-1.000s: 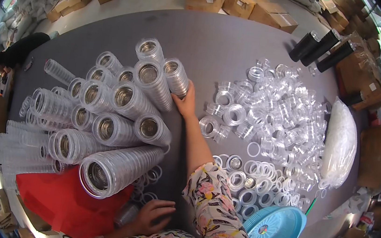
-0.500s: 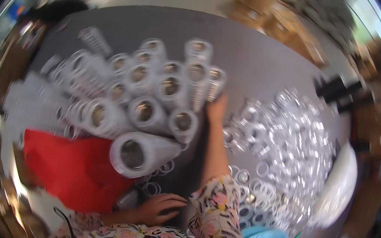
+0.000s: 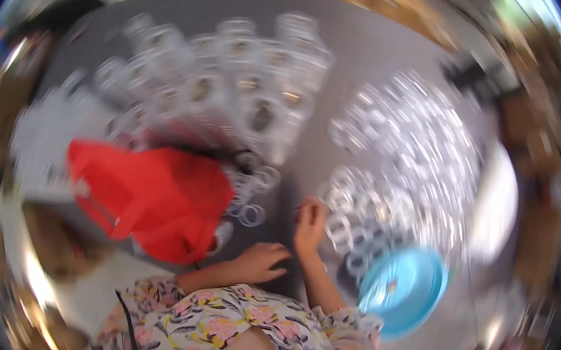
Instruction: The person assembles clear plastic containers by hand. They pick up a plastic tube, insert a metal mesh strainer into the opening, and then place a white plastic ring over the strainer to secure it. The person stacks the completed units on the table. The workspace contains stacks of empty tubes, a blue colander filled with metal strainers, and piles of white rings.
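My left hand (image 3: 260, 262) rests at the table's near edge, fingers stretched out and thumb apart, holding nothing visible. Just to its right, my right hand (image 3: 310, 227) is over the table, its fingers bent and blurred; whether anything small is in them does not show. Beyond the hands lie a few loose clear rings (image 3: 252, 214). A red fabric bag (image 3: 160, 196) is left of my left hand. Behind it stand several stacks of clear plastic cups (image 3: 260, 114), smeared by motion. Right of my right hand spread loose whitish rings (image 3: 340, 230).
A large heap of shiny clear plastic pieces (image 3: 422, 143) covers the table's right side. A blue basin (image 3: 423, 291) sits at the near right edge, with a white bag (image 3: 498, 207) beyond it. Dark objects (image 3: 475, 76) stand far right; cardboard boxes (image 3: 383, 0) lie behind the table.
My right hand has drawn back from the far cup stacks to the near edge. The view has shifted, and the large cup stack beside the red bag no longer shows.
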`<state>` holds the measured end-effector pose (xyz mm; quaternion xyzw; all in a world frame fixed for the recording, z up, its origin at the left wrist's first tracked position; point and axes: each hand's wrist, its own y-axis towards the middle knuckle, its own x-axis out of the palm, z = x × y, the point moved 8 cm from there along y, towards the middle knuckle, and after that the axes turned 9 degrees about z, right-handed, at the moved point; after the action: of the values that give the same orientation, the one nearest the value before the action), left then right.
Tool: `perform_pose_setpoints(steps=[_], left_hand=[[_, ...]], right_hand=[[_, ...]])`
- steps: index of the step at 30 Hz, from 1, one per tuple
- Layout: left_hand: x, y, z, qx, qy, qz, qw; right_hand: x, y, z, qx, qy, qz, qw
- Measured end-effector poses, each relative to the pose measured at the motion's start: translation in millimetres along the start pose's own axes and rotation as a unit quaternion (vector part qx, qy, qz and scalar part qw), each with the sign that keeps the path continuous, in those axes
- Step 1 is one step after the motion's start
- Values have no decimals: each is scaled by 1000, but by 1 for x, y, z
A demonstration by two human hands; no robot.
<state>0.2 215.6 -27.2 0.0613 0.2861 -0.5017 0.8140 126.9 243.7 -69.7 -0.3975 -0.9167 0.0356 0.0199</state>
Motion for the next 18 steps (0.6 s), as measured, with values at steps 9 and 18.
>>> perform_pose_setpoints(steps=[9,18], left_hand=[[109,-83,-43,153,122,-247,949],[133,-103,-75,94,297,-373,874]], right_hand=[[-162,-233,47,121,-233,176,949],[-279,-365,107,243,-251,405,845]])
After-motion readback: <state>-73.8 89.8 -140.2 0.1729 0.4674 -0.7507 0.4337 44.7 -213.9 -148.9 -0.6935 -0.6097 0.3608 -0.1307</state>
